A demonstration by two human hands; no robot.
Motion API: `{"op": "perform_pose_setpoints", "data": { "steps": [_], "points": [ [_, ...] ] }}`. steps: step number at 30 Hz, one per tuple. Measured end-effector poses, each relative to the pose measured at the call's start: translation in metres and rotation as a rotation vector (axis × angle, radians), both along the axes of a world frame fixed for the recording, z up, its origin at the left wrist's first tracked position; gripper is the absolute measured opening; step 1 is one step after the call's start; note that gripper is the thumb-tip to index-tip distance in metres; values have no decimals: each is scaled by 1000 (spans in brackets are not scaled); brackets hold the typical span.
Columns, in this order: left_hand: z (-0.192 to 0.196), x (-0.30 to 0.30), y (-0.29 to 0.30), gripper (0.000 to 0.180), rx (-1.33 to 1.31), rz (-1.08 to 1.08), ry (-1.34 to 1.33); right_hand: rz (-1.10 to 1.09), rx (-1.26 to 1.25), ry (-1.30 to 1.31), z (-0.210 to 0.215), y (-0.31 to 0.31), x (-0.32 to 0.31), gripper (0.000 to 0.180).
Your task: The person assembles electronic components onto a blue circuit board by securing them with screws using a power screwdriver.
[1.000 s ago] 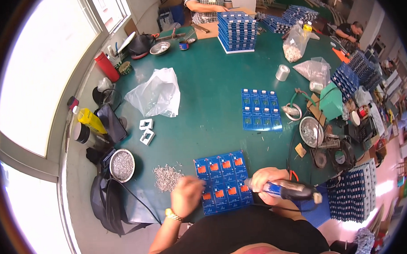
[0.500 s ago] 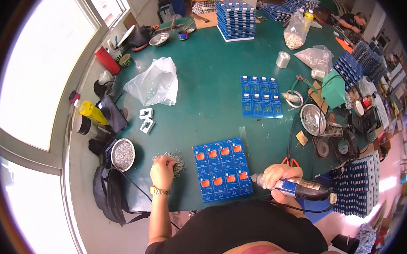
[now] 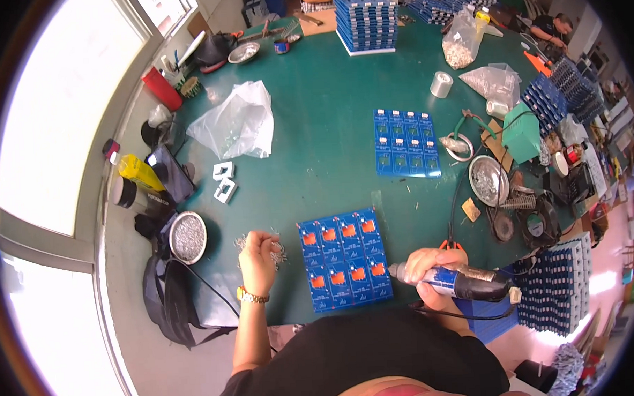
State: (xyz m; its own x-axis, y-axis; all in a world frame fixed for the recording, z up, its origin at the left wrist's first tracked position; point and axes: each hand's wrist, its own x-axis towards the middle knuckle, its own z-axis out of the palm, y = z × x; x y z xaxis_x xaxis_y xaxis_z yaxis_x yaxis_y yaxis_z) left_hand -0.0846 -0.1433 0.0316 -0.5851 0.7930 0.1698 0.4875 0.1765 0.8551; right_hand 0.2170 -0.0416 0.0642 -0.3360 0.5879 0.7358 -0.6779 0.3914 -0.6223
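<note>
A blue circuit-board panel (image 3: 341,293) with orange patches in two rows lies flat before me. To its left, my left hand (image 3: 257,266), with a gold watch on the wrist, hovers at a small pile of thin silver screws or pins (image 3: 282,256). Its thumb and fingers are pinched together; whatever is between them is too small to make out. My right hand (image 3: 430,265) is wrapped around a blue and black corded electric screwdriver (image 3: 479,284), held almost level with its tip pointing left at the panel's right edge. I cannot tell whether the tip touches the panel.
A bowl of small metal parts (image 3: 188,237) stands at left, near white plastic pieces (image 3: 224,182) and a clear bag (image 3: 237,124). Another blue panel (image 3: 406,144) lies farther right. Cables, a metal dish (image 3: 489,180) and stacked boards (image 3: 554,287) crowd the right side.
My left hand has shifted slightly right at the pile, its fingers now pointing more to the right. My right hand and the screwdriver have hardly moved. The whole view has shifted a little.
</note>
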Motion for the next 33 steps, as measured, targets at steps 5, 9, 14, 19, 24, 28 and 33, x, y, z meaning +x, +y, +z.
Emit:
{"op": "perform_pose_setpoints", "data": {
  "steps": [5, 9, 14, 19, 24, 28, 33],
  "points": [
    [13, 40, 29, 12, -25, -382, 94, -65, -30, -16, 1, 0, -8, 53],
    [18, 47, 47, 14, 44, -601, 253, -56, -61, -101, 3, 7, -14, 53],
    [6, 44, 53, 11, 6, -620, 306, -291, -179, -116, -6, 1, -20, 54],
    [0, 46, 42, 11, 87, -592, 348, -266, -260, -13, -7, -7, -19, 55],
    [-3, 43, 34, 12, 121, -561, 368, -268, -186, 10, -2, -16, -18, 54],
    [-6, 44, 42, 12, 104, -480, 436, -275, -123, -54, -2, -16, -19, 56],
    [-8, 43, 51, 9, 146, -431, 437, -273, -30, -34, 1, -11, -17, 57]
  ]
}}
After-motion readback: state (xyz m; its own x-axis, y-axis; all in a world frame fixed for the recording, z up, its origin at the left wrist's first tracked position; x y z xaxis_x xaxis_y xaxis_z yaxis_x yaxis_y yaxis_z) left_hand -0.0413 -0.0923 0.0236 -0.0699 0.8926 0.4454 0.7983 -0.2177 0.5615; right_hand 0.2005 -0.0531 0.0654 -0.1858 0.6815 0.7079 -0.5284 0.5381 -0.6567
